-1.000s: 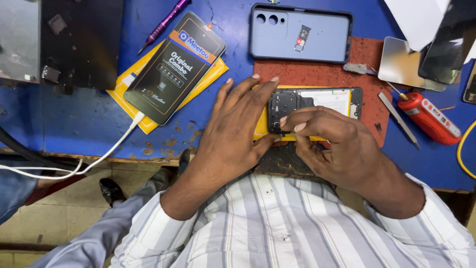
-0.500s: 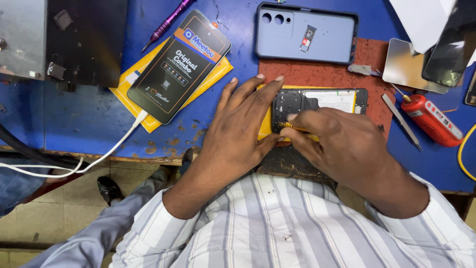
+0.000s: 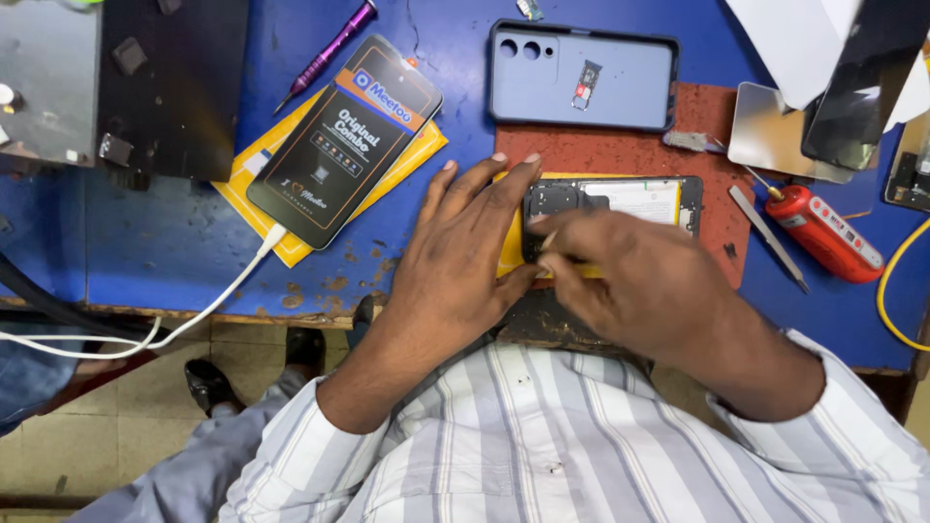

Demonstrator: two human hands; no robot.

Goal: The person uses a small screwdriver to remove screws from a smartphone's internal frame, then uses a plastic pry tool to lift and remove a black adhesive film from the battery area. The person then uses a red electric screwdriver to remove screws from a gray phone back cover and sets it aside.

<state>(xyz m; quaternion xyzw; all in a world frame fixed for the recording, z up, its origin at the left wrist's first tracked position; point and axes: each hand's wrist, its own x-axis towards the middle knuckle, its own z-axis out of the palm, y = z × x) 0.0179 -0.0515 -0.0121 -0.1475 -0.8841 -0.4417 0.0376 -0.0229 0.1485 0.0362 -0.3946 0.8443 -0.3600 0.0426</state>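
Note:
An opened phone (image 3: 644,199), with its black inner frame and white battery showing, lies on a red mat (image 3: 717,126) on the blue bench. My left hand (image 3: 465,252) rests flat on the phone's left end, fingers spread and pressing it down. My right hand (image 3: 630,281) is over the phone's lower left part, its fingers pinched on a thin pale tool (image 3: 548,239) whose tip touches the black frame. A yellow piece (image 3: 509,257) shows under the phone between my hands.
A blue phone back (image 3: 581,77) with a small tray on it lies behind the mat. At left are a black screen package (image 3: 344,140) on a yellow envelope (image 3: 252,199), a white cable (image 3: 213,310) and a purple screwdriver (image 3: 329,48). A red tool (image 3: 823,232) and metal pry bar (image 3: 770,237) lie at right.
My right hand has shifted a little to the left over the phone's black frame. My left hand has stayed flat on the phone.

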